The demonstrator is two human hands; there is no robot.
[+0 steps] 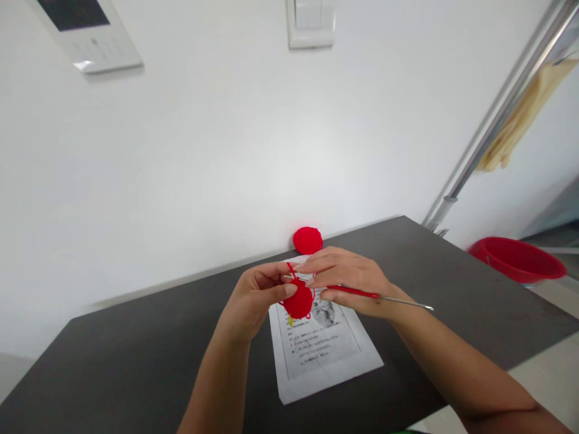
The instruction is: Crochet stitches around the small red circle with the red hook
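Note:
My left hand (pixel 257 295) pinches a small round piece of red crochet work (pixel 298 301) between thumb and fingers. Below that piece hangs a small yellow bit (pixel 291 321), too small to name. In my right hand (pixel 350 280) lies a crochet hook (pixel 357 292) with a red grip and metal ends; one end points right past my wrist, the other reaches the red work. A strand of red yarn runs up at my left fingertips. Behind my hands a ball of red yarn (pixel 308 240) rests against the wall.
A printed paper sheet (pixel 330 374) lies on the dark table (pixel 149 355) beneath my hands. The white wall (pixel 217 150) borders the table's far edge. Right of the table are a red basin (pixel 520 259) and a metal pole (pixel 497 114) near a hanging yellowish cloth (pixel 520 120).

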